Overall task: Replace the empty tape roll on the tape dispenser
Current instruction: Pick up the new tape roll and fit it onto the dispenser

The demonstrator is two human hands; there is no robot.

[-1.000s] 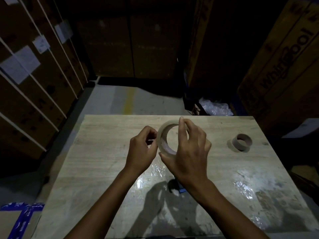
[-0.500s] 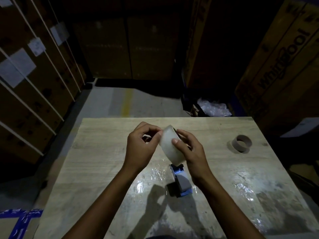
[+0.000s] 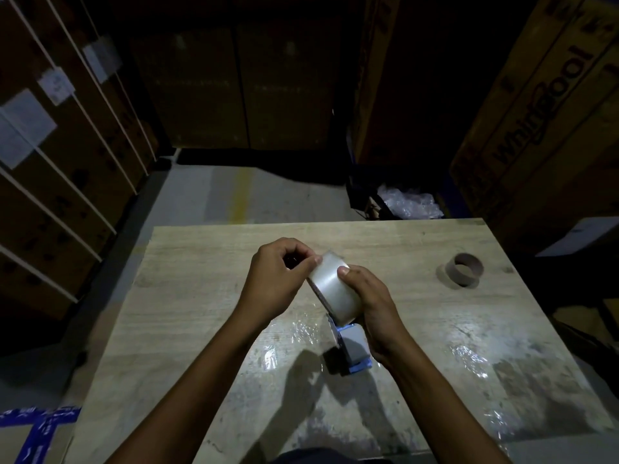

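A full roll of clear tape point(image 3: 335, 293) is held above the middle of the wooden table point(image 3: 187, 296), its outer band turned up toward me. My right hand point(image 3: 371, 303) grips the roll from the right with the thumb on top. My left hand point(image 3: 278, 279) pinches the roll's upper left edge with thumb and forefinger. Just below the roll, the blue and grey tape dispenser point(image 3: 351, 349) lies on the table, partly hidden by my right wrist. The empty brown cardboard core point(image 3: 465, 269) stands on the table at the right.
Patches of shiny clear film point(image 3: 469, 360) stick to the near half of the table. Tall cardboard boxes point(image 3: 542, 122) stand around the table on the left, back and right. A bag of plastic wrap point(image 3: 410, 204) lies on the floor behind the table.
The roll has been turned from showing its open hole to showing its outer band, and lowered toward the dispenser. My left fingers now pinch its upper edge.
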